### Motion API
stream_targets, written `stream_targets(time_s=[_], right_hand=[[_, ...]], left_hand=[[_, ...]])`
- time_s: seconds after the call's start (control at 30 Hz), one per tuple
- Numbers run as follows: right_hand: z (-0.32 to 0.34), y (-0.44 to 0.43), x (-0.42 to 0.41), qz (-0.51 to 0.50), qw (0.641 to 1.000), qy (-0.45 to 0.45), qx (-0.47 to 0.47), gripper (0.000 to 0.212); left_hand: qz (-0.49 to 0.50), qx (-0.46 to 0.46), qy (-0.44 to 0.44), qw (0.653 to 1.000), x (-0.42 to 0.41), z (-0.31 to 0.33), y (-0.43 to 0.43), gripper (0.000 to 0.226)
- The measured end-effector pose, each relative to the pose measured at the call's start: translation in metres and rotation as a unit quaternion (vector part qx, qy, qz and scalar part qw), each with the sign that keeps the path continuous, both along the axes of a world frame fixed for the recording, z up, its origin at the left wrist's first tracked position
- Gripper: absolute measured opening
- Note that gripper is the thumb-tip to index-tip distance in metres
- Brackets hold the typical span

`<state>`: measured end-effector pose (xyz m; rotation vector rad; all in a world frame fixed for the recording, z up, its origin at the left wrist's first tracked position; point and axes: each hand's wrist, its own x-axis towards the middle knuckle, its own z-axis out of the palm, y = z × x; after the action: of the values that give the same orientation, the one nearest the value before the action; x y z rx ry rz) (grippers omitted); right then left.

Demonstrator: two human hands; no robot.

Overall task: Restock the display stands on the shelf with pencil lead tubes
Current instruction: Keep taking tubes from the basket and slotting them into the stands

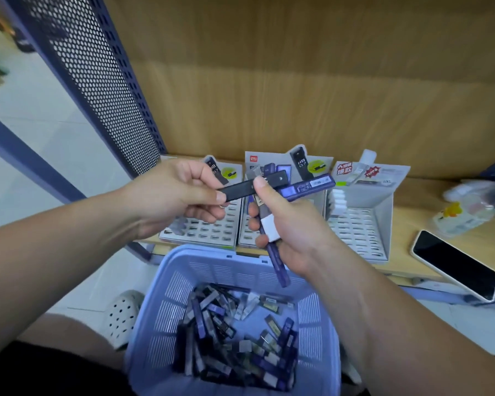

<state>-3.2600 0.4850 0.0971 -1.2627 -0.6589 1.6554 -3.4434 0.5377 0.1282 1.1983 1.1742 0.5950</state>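
Left hand [177,195]: thumb and forefinger pinch the left end of a black flat plastic lead tube [252,186], held roughly level. Right hand [293,224] sits just right of it, fingers curled round a bundle of purple plastic lead tubes [306,186]; one has a white end. Right thumb touches the black tube's middle. One purple tube sticks out up-right of the fist, another down past the palm.

Just behind both hands: three grey cardboard display stands [357,232] with slotted trays, side by side on a light wood-look shelf [406,224]. The right-hand stand has a row of white tubes along its left edge.

Below the hands: light blue plastic basket [200,251], with loose lead tubes [235,332] piled in the bottom.

Right of the right hand, on the shelf: white-cased phone [455,264], screen dark, and further back a clear plastic bag [469,207], contents unclear.

Above and behind: wood-look back panel [297,81]. Left of the left hand: blue perforated metal side panel [97,81], pale tiled floor [40,138] beyond.
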Motion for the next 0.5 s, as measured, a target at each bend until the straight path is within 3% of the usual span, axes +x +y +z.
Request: stream_targets(time_s=[0.27, 0.5], right_hand=[[-0.035, 0.032, 0.008, -0.007, 0.99, -0.137, -0.034, 0.022], [-0.082, 0.05, 0.027, 0.015, 0.966, -0.214, -0.145, 0.024]], left_hand=[[-0.023, 0.039, 0.097, 0.994, -0.008, -0.03, 0.039, 0.017], [-0.051, 0.08, 0.243, 0.966, -0.016, -0.068, 0.063, 0.011]])
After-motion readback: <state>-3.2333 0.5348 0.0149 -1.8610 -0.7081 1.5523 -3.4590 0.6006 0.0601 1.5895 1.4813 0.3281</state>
